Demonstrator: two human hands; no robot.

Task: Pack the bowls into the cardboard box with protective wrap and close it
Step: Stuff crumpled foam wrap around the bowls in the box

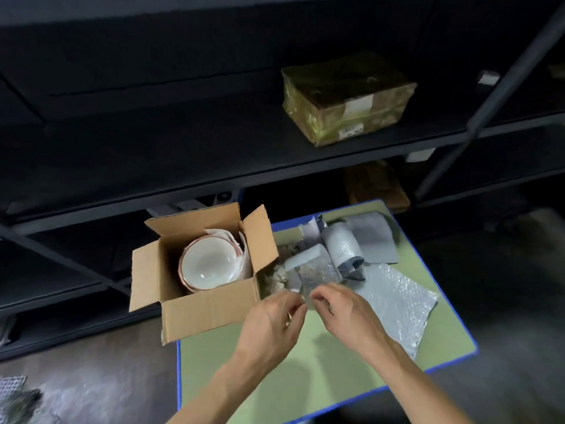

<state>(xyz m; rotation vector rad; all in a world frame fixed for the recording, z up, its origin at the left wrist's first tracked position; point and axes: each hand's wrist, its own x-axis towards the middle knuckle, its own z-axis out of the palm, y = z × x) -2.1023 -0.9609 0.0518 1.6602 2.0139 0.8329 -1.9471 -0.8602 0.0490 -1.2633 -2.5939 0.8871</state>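
1. A dark metal shelving unit [214,154] fills the space in front of you; a tape-wrapped parcel [347,97] sits on one of its shelves, up and to your right.
2. Below it lies a green mat with a blue border [305,371], and your work sits on it.
3. The cardboard box [208,310] stands at the mat's far left corner, overhanging its left edge, with all four flaps open and splayed outward.
4. A pile of bubble wrap sheets [394,298] is spread just right of the box, some pieces rolled, one lying flat toward the mat's right edge.
5. The stacked white bowls [208,263] sit inside the box, tilted with the open side facing you, and white wrap is tucked behind them against the far wall.
6. Your left hand [272,325] and right hand [348,313] meet near the box's front right corner, each pinching the near edge of a clear bubble wrap piece [318,275] between thumb and fingertips.
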